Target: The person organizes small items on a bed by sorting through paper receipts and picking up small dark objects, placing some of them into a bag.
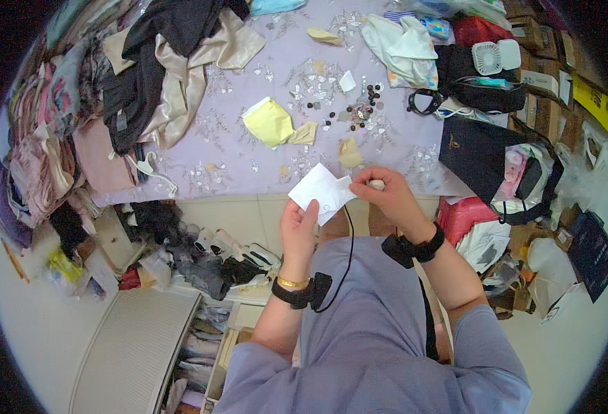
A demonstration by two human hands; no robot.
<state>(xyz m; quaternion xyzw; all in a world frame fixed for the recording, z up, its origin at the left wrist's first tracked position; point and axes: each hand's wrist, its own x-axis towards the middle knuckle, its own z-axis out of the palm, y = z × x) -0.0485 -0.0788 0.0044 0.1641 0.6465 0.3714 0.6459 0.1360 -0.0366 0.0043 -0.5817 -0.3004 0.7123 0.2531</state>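
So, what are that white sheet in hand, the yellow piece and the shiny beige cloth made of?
The angular white sheet: probably matte paper, from its crisp edges. The squarish yellow piece: likely matte paper, stiff-looking, though cloth is possible. The shiny beige cloth: satin-like fabric, judging by sheen and folds.

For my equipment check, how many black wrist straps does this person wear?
2: one black band-shaped strap around the left wrist, beside a gold-coloured bracelet, and another strap around the right wrist.

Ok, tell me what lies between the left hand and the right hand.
In the head view, white paper lies between the left hand and right hand.
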